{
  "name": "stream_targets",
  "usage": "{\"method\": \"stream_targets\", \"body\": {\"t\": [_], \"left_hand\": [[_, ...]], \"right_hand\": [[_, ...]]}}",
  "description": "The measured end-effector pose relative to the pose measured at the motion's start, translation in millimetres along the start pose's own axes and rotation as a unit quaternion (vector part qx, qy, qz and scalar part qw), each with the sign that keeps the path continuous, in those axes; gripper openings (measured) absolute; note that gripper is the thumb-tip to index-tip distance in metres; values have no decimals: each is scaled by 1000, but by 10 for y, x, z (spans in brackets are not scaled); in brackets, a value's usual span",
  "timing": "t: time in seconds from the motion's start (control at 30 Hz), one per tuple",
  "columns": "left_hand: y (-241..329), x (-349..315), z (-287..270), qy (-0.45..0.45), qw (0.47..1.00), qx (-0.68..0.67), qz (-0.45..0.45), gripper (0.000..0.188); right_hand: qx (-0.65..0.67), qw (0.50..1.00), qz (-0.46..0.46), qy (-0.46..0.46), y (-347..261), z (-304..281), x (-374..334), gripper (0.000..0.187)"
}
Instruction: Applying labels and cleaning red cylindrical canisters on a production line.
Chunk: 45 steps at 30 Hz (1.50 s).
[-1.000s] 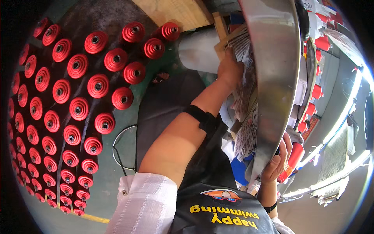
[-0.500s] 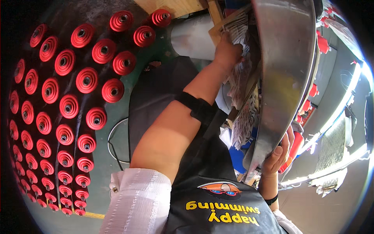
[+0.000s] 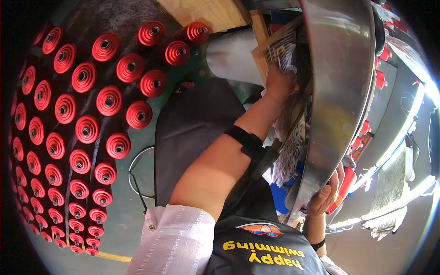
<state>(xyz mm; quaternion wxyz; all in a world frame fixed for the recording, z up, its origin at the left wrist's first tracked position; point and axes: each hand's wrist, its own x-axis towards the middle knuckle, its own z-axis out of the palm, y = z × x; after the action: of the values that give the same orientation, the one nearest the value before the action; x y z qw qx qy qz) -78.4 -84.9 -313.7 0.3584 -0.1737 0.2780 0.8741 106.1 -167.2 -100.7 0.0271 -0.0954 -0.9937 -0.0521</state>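
Note:
My left hand reaches up to a slatted, wood-framed holder below the metal table. Its fingers look curled beside a crumpled white piece; what they hold, if anything, is partly hidden. Bundles of thin whitish printed strips or sheets hang nearer to me under the same table. At the right, my right hand is closed round the near end of the shiny metal table edge, thumb on its near side and fingers over the rim.
Rows of red ridged cones on pegs fill the left side. A wooden board and a grey-white cylinder lie at the far end. A black apron covers my lap. Red spools and bright lamps are at the right.
The whole view has shifted slightly right and down. My left hand has drawn a little toward me and to the right against the wooden frame. The right hand keeps its hold.

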Motion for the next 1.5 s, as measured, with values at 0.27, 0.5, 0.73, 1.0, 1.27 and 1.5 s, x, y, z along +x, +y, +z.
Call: {"method": "stream_targets", "body": {"t": [0.27,0.5,0.73,1.0,1.27,1.5], "left_hand": [[-79,85,-28,52,955,252,148,38],[570,0,63,11,944,328,44,31],[383,272,84,-11,906,408,111,31],[302,314,-64,-12,881,447,157,28],[521,165,-592,-10,846,491,207,26],[285,552,-1095,-197,861,404,236,27]], "right_hand": [[-1,1000,6,0,-19,6,2,54],[3,1000,19,-12,-2,-19,-15,55],[10,1000,14,-17,23,-20,-37,54],[19,1000,3,-13,29,-24,-23,49],[30,999,-17,10,7,21,25,46],[34,999,-31,28,-40,42,75,45]]}}
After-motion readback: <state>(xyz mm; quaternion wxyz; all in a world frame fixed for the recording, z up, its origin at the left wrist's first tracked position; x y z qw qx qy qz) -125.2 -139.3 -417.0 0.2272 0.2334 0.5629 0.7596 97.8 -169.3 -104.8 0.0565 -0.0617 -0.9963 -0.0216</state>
